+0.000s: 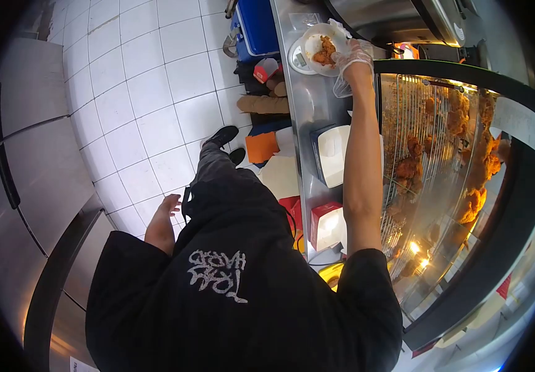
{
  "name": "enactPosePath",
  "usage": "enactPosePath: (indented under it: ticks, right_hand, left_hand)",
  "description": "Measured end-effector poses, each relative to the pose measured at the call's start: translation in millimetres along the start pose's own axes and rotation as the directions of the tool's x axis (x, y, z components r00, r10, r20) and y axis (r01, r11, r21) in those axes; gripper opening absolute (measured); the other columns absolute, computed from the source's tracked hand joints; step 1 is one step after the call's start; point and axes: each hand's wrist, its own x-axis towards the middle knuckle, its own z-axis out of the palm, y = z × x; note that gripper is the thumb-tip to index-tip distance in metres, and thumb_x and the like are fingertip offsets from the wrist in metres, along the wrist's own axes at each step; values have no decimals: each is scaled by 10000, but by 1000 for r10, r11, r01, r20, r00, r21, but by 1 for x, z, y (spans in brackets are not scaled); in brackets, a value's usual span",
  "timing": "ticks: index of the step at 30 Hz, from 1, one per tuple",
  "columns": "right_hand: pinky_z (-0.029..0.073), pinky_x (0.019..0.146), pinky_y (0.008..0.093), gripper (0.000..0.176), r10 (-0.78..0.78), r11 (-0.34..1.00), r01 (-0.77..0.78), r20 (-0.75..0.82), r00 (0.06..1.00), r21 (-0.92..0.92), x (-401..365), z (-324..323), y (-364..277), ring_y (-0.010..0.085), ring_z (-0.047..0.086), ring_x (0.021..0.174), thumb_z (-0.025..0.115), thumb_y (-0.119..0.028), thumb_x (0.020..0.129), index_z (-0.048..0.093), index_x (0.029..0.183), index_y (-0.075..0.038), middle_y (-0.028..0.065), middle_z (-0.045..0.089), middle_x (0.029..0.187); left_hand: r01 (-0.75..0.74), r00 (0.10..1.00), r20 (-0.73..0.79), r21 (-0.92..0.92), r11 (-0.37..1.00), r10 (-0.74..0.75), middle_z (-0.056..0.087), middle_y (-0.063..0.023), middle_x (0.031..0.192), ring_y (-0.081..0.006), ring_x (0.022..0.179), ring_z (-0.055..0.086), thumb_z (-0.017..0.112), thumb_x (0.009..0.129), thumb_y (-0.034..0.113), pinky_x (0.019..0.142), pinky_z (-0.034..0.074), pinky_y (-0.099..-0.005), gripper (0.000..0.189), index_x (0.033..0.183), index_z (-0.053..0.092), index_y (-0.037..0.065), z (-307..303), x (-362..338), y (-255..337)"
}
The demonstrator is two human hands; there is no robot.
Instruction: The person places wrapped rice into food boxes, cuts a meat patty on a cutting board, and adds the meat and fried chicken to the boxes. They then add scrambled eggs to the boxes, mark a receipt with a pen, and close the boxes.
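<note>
**As the gloved hand meets the plate, chicken sits on the scale**

Right hand (353, 57), in a clear glove, touches the right rim of the white plate (312, 38). Its fingers are bent, but I cannot tell whether they grip. A fried chicken piece (325, 51) lies on the plate, atop a scale (296, 59) at the far end of the steel counter (307, 105). Left hand (162, 223) hangs near the thigh, fingers loose and open, holding nothing.

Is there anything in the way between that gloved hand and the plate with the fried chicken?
Nothing visible does. The gloved right hand is right at the rim of the plate, which sits on a scale on the steel counter. The fried chicken lies uncovered on it.
</note>
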Motion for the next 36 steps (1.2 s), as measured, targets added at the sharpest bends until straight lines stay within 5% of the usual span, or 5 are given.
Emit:
enactPosePath:
  ticks: [15, 20, 23, 36]
  right_hand:
    - [504, 909, 415, 603, -56, 998, 57, -29, 998, 40, 3, 1, -1, 369, 646, 1055, 784, -286, 764, 553, 1271, -56, 211, 657, 1164]
    - [504, 929, 403, 679, 148, 974, -167, 130, 980, 152, 3, -8, -26, 364, 646, 1062, 790, -337, 712, 565, 1266, -16, 241, 670, 1101]
    - [499, 942, 404, 714, 122, 977, -149, 177, 977, 152, 12, 7, -28, 360, 636, 1091, 767, -382, 715, 539, 1280, -10, 257, 655, 1129]
    - [534, 887, 422, 689, 319, 930, -316, 19, 948, 185, 18, 36, -34, 363, 659, 1030, 782, -313, 709, 523, 1271, -11, 252, 652, 1134]
  left_hand:
    - [12, 1000, -27, -13, 1000, -12, 631, 11, 1100, -201, 897, 612, 464, 954, 397, 813, 450, -483, 424, 1338, 484, 219, -3, -4, 4]
    - [-9, 1000, -21, -20, 1000, 9, 625, 3, 1128, -211, 921, 608, 462, 956, 410, 833, 447, -488, 442, 1353, 478, 215, -7, -10, 7]
    - [-5, 1000, -27, -23, 1000, 5, 624, -5, 1147, -225, 954, 598, 457, 956, 416, 847, 440, -492, 470, 1375, 466, 204, -8, -13, 10]
    - [-1, 999, -47, -9, 1000, 1, 630, -4, 1130, -221, 954, 592, 480, 953, 436, 823, 421, -465, 438, 1342, 475, 234, -34, -29, 16]
